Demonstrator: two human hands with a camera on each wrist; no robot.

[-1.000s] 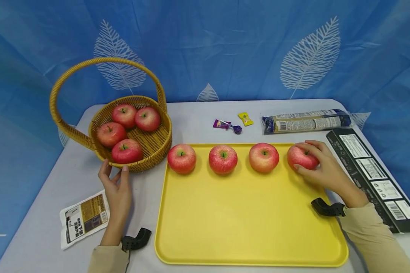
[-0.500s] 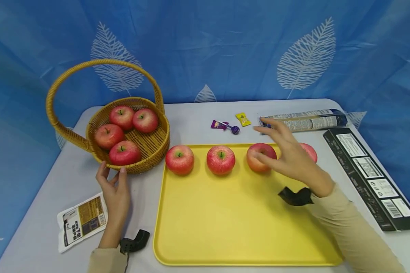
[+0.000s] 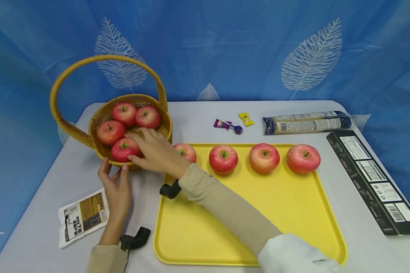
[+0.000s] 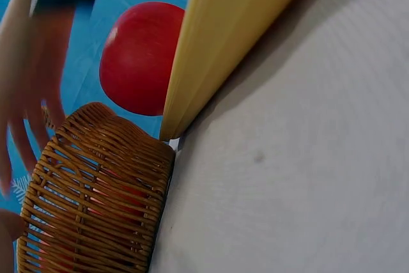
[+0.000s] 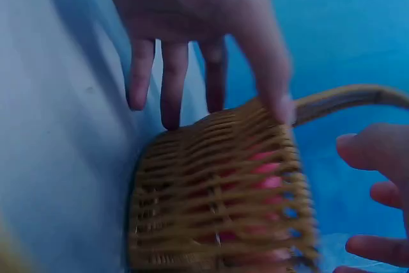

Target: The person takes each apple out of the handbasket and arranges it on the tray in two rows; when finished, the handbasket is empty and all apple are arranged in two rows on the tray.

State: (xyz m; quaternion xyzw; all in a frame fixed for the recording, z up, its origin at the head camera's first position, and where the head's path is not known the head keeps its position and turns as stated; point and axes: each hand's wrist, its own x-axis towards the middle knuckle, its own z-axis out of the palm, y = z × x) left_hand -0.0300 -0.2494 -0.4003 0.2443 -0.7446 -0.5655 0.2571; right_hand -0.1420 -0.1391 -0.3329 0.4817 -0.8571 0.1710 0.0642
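A wicker basket [image 3: 170,127] with a tall handle stands at the left, holding several red apples. My left hand [image 3: 115,193] touches its near rim with the thumb and a fingertip. In the right wrist view, the left hand's fingers [image 5: 173,87] look straight along the wicker wall. Over the basket's right side reaches my right hand [image 3: 158,153], its fingers spread about the nearest apple [image 3: 120,150]; whether they touch it I cannot tell. The left wrist view shows that hand [image 4: 32,81] blurred, above the basket, with fingers apart.
Along the back edge of a yellow tray [image 3: 191,227] sits a row of several apples [image 3: 223,159]. Behind it lie a lollipop [image 3: 237,129], a yellow candy [image 3: 246,119] and a long blue-ended packet [image 3: 307,122]. A black box [image 3: 372,182] lies right, a white pouch [image 3: 83,218] left.
My right hand has let go of the rightmost tray apple and moved left across the tray to the basket. The left hand has stayed at the basket's rim.
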